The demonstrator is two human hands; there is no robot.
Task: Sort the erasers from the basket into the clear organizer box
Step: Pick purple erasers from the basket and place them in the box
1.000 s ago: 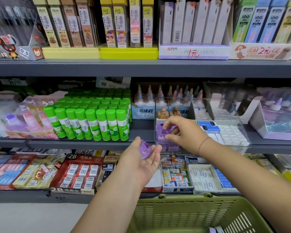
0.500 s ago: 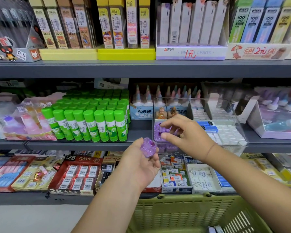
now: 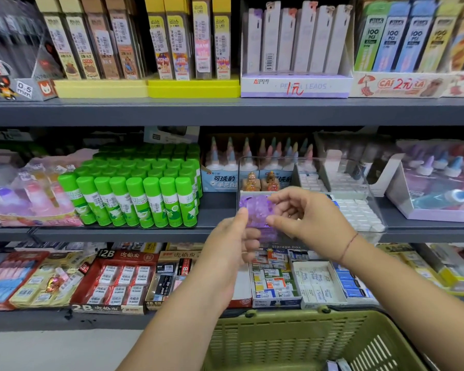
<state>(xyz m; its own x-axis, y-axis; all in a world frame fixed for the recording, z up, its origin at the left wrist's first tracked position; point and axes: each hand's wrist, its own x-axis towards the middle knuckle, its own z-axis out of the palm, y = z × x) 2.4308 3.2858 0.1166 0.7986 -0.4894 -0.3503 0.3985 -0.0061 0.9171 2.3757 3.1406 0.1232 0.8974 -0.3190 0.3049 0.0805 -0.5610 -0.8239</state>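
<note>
A translucent purple eraser (image 3: pixel 254 220) hangs between my two hands in front of the clear organizer box (image 3: pixel 364 183) on the middle shelf. My left hand (image 3: pixel 232 245) holds it from the left with thumb raised and fingers curled. My right hand (image 3: pixel 306 212) pinches its right side between thumb and forefinger. Behind it, the box's front-left compartment holds more purple erasers (image 3: pixel 248 203). Two brown figure erasers (image 3: pixel 260 182) stand in the back-left compartment, and white erasers (image 3: pixel 358 211) fill the right ones. The green basket (image 3: pixel 292 341) sits below, with a few packets (image 3: pixel 335 365) at its bottom.
Green glue sticks (image 3: pixel 134 199) stand left of the box on the same grey shelf (image 3: pixel 118 231). Glue bottles (image 3: pixel 252 159) stand behind it. Pencil lead boxes (image 3: pixel 295 84) line the upper shelf. Boxed erasers (image 3: pixel 118 282) fill the lower shelf.
My left hand rose from a palm-up position and carried the purple eraser up toward the box. My right hand came off the purple compartment and closed on the eraser.
</note>
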